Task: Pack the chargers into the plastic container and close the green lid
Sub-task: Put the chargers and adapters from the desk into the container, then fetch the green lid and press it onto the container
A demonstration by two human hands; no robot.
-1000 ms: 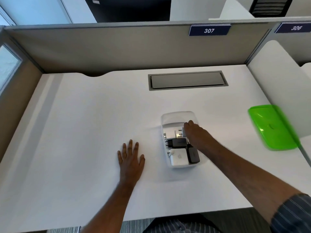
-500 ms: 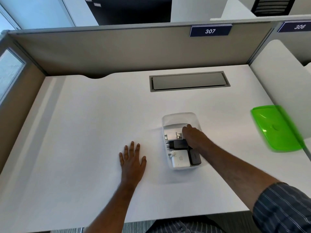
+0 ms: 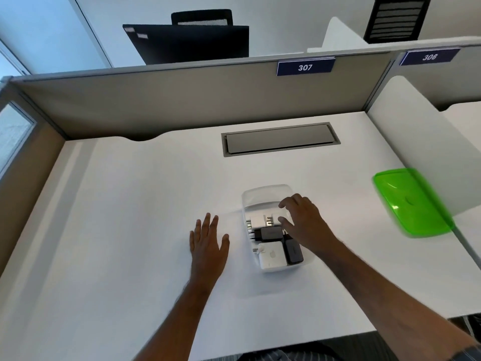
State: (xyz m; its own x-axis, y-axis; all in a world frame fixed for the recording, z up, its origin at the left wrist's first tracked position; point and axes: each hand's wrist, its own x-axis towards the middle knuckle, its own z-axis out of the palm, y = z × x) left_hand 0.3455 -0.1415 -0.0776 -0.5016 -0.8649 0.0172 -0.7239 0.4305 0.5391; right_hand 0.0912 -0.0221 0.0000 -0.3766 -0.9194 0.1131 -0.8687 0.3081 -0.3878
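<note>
right hand (image 3: pixel 304 222) spread, empty, over container (image 3: pixel 265 195); left hand (image 3: pixel 208 241) flat on desk (image 3: pixel 130 230).

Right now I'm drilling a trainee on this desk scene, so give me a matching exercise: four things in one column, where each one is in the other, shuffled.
Things:
1. left hand
2. right hand
3. green lid
4. white charger

Places:
A. near end of the plastic container
B. flat on the desk, left of the container
C. far right, by the side partition
D. over the container, fingers spread

Pairs: 1-B, 2-D, 3-C, 4-A
</note>
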